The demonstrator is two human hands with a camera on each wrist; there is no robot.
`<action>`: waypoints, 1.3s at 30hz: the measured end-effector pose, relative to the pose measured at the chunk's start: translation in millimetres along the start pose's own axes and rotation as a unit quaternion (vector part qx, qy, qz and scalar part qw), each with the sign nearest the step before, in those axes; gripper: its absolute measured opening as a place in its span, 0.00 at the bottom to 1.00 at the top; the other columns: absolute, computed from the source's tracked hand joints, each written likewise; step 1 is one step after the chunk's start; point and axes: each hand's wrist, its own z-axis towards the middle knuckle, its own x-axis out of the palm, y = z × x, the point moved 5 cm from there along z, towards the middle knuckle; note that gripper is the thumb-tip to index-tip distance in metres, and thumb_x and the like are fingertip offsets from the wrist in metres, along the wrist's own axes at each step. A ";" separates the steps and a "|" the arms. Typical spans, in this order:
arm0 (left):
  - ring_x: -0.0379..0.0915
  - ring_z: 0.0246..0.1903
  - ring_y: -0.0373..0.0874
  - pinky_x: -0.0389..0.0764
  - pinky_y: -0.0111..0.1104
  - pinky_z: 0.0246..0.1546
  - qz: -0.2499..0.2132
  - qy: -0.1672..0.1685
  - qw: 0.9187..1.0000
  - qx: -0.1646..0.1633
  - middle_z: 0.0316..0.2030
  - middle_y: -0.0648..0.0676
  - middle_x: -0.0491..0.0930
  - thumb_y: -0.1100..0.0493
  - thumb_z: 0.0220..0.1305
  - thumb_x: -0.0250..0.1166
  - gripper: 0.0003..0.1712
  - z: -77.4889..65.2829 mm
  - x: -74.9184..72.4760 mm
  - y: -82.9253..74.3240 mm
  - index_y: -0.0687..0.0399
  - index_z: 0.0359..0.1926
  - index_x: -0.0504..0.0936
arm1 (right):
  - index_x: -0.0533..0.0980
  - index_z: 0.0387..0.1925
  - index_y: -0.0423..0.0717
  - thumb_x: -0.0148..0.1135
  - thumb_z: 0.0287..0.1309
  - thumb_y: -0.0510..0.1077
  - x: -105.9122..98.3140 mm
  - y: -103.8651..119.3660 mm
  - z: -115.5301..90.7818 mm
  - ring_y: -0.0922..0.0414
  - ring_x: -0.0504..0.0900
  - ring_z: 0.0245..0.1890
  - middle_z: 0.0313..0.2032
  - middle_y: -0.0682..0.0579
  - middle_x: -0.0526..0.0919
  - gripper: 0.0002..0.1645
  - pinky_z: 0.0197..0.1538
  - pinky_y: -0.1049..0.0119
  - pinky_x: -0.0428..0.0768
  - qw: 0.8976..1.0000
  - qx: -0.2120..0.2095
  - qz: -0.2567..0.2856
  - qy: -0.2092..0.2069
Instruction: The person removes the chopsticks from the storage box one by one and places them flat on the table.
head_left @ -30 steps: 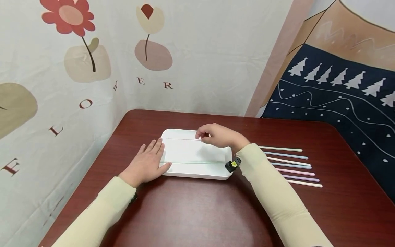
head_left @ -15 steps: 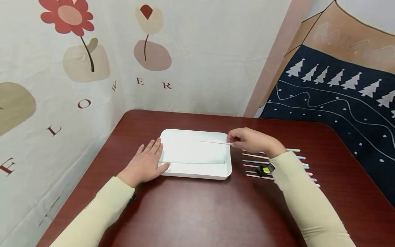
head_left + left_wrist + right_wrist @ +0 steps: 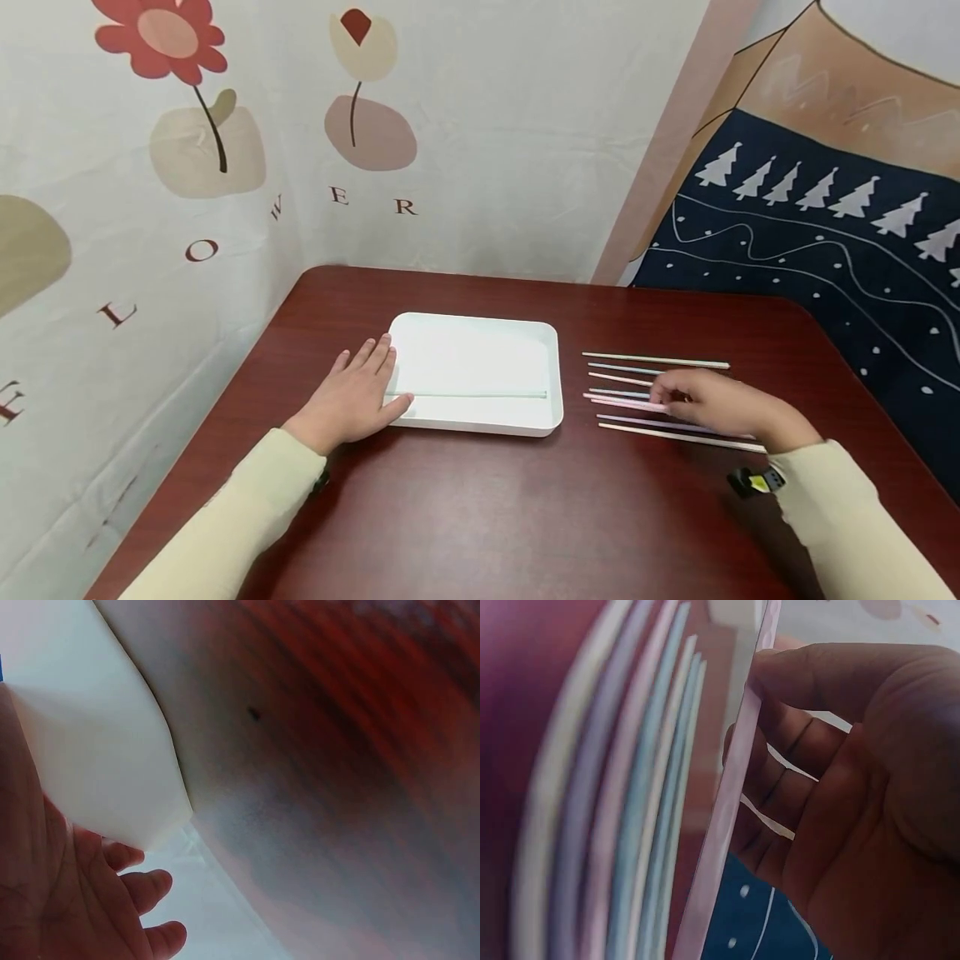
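My right hand [image 3: 712, 404] pinches a pink chopstick [image 3: 724, 802] between thumb and fingers, over a row of chopsticks on the table. In the right wrist view this row shows a white chopstick [image 3: 562, 757], a purple one [image 3: 600, 742] and several other pastel ones beside the held one. My left hand [image 3: 352, 396] lies with straight fingers along the left edge of a white tray [image 3: 480, 429]. A pale green chopstick [image 3: 472, 394] lies lengthwise in the tray, its left end near the left thumb. The left wrist view shows the palm and fingers [image 3: 146, 892] against the tray's outer side.
The dark red wooden table [image 3: 465, 517] carries the tray in the middle and the chopsticks to its right. A white cloth [image 3: 480, 167] with printed flowers hangs behind and at left. A dark blue cloth [image 3: 787, 242] with white trees hangs at the right.
My right hand has moved from the tray's far side to the right, over the chopstick row, carrying the pink chopstick out of the tray. My left hand has stayed at the tray.
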 end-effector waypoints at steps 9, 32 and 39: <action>0.44 0.74 0.63 0.48 0.60 0.69 -0.003 -0.001 1.000 -0.001 0.76 0.66 0.46 0.33 0.71 0.47 0.50 -0.9 -2.7 2.1 0.70 0.75 0.53 | 0.77 0.39 0.57 0.59 0.65 0.32 16.9 -12.1 -33.4 0.66 0.72 0.33 0.33 0.62 0.75 0.14 0.35 0.68 0.73 0.999 0.014 -0.034 0.002; 0.43 0.74 0.64 0.47 0.60 0.69 -0.004 0.006 1.000 -0.003 0.76 0.66 0.45 0.33 0.72 0.46 0.50 -0.9 -2.0 1.0 0.70 0.75 0.53 | 0.76 0.36 0.59 0.62 0.60 0.29 34.7 -14.3 -31.8 0.68 0.70 0.32 0.32 0.67 0.74 0.18 0.34 0.67 0.73 0.997 0.000 -0.078 -0.002; 0.43 0.74 0.63 0.47 0.60 0.70 -0.005 0.008 1.000 -0.003 0.76 0.66 0.45 0.33 0.71 0.46 0.50 0.2 -1.2 0.5 0.70 0.75 0.53 | 0.76 0.37 0.58 0.62 0.59 0.29 37.0 -14.0 -31.2 0.68 0.70 0.31 0.31 0.67 0.74 0.18 0.33 0.67 0.72 0.996 0.026 -0.084 0.002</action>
